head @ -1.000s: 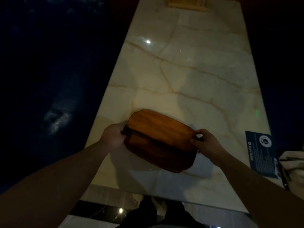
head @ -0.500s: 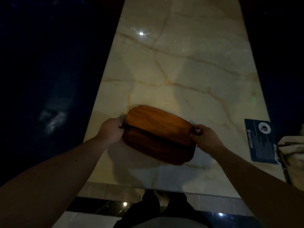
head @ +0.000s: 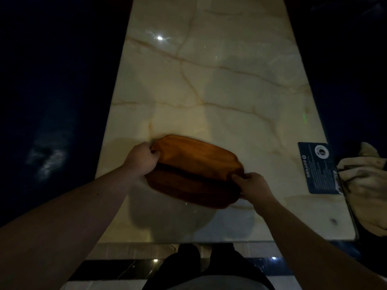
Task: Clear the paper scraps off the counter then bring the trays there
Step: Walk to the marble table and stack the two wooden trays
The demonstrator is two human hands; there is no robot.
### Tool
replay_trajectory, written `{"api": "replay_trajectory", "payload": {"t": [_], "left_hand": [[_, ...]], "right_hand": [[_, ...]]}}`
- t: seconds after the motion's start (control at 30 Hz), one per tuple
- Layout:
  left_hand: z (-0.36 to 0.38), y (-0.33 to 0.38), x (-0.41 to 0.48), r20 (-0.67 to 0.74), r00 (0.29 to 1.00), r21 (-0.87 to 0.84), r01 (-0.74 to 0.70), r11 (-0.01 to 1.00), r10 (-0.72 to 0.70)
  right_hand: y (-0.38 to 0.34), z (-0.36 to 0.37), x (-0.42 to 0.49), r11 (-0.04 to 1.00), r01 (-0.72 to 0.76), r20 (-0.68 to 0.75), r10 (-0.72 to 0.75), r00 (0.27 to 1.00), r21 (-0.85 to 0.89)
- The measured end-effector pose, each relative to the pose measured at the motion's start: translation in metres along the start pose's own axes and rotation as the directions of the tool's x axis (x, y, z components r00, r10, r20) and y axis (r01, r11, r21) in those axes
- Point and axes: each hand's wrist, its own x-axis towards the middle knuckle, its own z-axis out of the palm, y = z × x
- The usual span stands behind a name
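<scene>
A stack of brown wooden trays [head: 194, 170] with rounded corners is over the near part of the pale marble counter [head: 219, 80]. The upper tray is tilted, its near edge overlapping the darker tray beneath. My left hand [head: 142, 159] grips the stack's left end. My right hand [head: 252, 186] grips its right end, fingers over the rim. A shadow lies on the marble under the stack; whether the trays touch the counter I cannot tell. No paper scraps show on the counter.
A dark blue printed card [head: 318, 167] lies at the counter's right edge. A crumpled beige cloth [head: 364, 185] sits just past that edge. Dark floor flanks the counter on both sides. My legs stand at its near end.
The trays have shifted slightly toward the near end of the counter, both hands holding on. The view has tilted down, so the wooden item at the far end is out of frame.
</scene>
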Motion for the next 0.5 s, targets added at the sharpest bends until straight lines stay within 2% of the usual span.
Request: {"api": "replay_trajectory", "payload": {"t": [0.1,0.23,0.4,0.5], "left_hand": [[-0.002,-0.002,-0.003,0.011,0.998,-0.073,0.059,0.996,-0.058],[-0.011,0.006,-0.02,-0.041,0.997,-0.206,0.053,0.977,-0.062],[-0.029,0.022,-0.046,-0.126,0.987,-0.369,0.046,0.928,-0.099],[-0.042,0.034,-0.068,-0.221,0.972,-0.38,-0.005,0.925,-0.086]], "right_hand": [[0.0,0.004,0.003,0.998,-0.005,-0.007,0.006,1.0,0.064],[-0.012,-0.005,0.002,0.992,0.038,-0.047,-0.033,0.998,0.121],[-0.04,-0.024,0.002,0.967,0.171,-0.029,-0.169,0.985,0.19],[-0.064,-0.034,-0.004,0.916,0.289,0.015,-0.305,0.952,0.279]]}}
